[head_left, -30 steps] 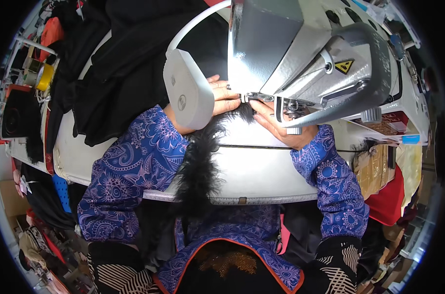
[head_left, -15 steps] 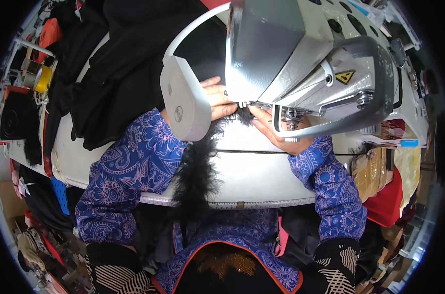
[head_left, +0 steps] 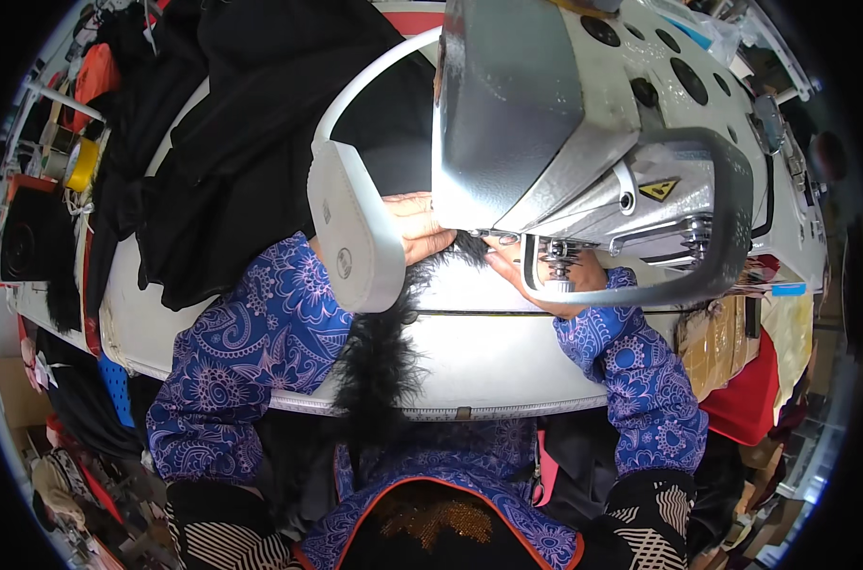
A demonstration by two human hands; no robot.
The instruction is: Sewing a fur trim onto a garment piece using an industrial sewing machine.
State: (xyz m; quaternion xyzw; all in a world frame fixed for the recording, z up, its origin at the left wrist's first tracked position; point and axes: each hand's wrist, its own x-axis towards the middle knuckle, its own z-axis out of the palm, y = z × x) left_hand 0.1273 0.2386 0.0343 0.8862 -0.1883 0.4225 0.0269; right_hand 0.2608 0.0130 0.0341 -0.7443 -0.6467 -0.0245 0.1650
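A strip of black fluffy trim point(head_left: 379, 366) runs from the table's front edge up to the needle area of a grey-white sewing machine point(head_left: 512, 114). My left hand point(head_left: 420, 228) is partly behind a pale lamp-like panel point(head_left: 355, 233); its visible fingers are drawn together on the trim beside the machine head. From the other side, my right hand point(head_left: 512, 271) pinches the trim's edge, its fingertips close to the needle area. Part of that hand is behind the machine's grey loop-shaped guard point(head_left: 640, 294). The needle itself is hidden.
Black fabric point(head_left: 251, 123) spreads over the left and far side of the white table point(head_left: 498, 366). A tape measure strip point(head_left: 517, 412) follows its front edge. At left are a yellow tape roll point(head_left: 82, 163) and a dark box point(head_left: 32, 233); at right, a red container point(head_left: 745, 404).
The machine, table and both hands sit slightly lower in the picture. My left fingers, spread before, are now closer together. The trim hangs in much the same place.
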